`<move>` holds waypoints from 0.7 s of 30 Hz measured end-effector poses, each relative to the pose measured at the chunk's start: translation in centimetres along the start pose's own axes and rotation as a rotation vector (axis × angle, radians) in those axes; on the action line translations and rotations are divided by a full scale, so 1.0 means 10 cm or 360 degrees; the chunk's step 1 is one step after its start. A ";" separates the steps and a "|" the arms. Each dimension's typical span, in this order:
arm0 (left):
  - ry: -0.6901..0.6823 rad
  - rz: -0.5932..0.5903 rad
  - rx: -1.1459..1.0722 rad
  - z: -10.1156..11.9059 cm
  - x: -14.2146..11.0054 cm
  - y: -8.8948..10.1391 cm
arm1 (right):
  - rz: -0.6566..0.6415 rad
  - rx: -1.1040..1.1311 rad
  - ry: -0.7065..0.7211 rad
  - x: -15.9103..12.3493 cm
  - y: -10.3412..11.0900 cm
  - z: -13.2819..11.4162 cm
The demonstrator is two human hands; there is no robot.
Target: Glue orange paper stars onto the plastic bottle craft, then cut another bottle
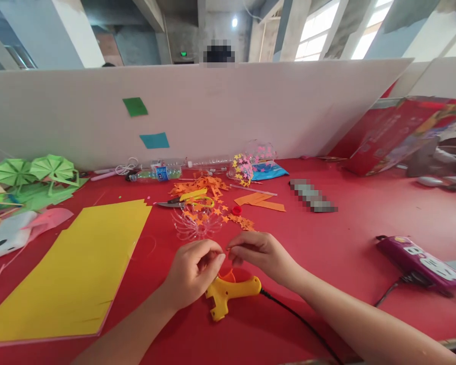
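My left hand (195,268) and my right hand (264,253) meet over the middle of the table, each with thumb and fingertips pinched together. A tiny orange speck shows at the right fingertips; what either pinch holds is too small to make out. Just below them a yellow hot glue gun (231,291) with an orange trigger lies on its side, its black cord running off to the lower right. Beyond my hands sits a clear plastic bottle piece (197,228) cut into curved strips, with orange paper stars (226,218) on and around it.
Yellow-handled scissors (171,204) and a yellow utility knife (193,194) lie by the orange scraps. Yellow paper sheets (72,268) cover the left. Farther back are a plastic bottle (161,173) and a star-covered clear piece (243,170). A purple pouch-like item (421,261) lies right, before a white partition (213,111).
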State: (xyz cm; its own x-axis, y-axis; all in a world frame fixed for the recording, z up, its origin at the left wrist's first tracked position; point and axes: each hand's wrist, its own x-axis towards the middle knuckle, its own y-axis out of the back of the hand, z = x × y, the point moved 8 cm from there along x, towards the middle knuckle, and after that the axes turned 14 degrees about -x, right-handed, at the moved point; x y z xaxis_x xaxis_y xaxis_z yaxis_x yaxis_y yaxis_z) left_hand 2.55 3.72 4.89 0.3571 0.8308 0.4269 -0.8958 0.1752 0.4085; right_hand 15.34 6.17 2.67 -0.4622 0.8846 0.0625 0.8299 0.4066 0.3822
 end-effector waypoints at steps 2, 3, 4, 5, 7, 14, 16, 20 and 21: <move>0.0035 0.0017 0.0004 -0.02 -0.01 0.00 | 0.0015 -0.0037 0.0019 -0.01 -0.04 -0.02; 0.0036 0.0020 0.0018 -0.02 -0.01 0.00 | 0.0029 -0.0084 0.0031 -0.02 -0.05 -0.02; 0.0023 0.0024 0.0043 -0.01 -0.02 -0.01 | 0.0041 -0.0138 0.0039 -0.03 -0.06 -0.02; -0.0006 0.0032 0.0083 0.01 -0.02 -0.01 | 0.0050 -0.0196 0.0042 -0.03 -0.08 -0.02; -0.0104 0.0042 0.0209 0.05 -0.03 -0.02 | 0.0054 -0.0280 0.0034 -0.04 -0.10 0.00; -0.0406 -0.0156 0.0754 0.18 -0.08 -0.18 | 0.0008 -0.0532 0.0109 -0.08 -0.18 0.03; -0.0450 -0.0211 0.0815 0.19 -0.09 -0.22 | 0.0023 -0.0666 0.0187 -0.09 -0.18 0.01; -0.0463 -0.0179 0.0685 0.24 -0.10 -0.13 | 0.0035 -0.0925 0.0337 -0.14 -0.16 -0.07; -0.0457 -0.0116 0.0615 0.25 -0.09 -0.06 | -0.0021 -0.1030 0.0373 -0.17 -0.18 -0.10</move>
State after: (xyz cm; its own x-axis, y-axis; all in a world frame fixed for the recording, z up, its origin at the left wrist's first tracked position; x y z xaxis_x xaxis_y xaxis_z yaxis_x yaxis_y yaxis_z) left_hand 3.43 1.49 6.28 0.5225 0.6346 0.5694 -0.7213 -0.0270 0.6920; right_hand 14.29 3.73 2.79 -0.5869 0.7782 0.2236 0.5037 0.1346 0.8534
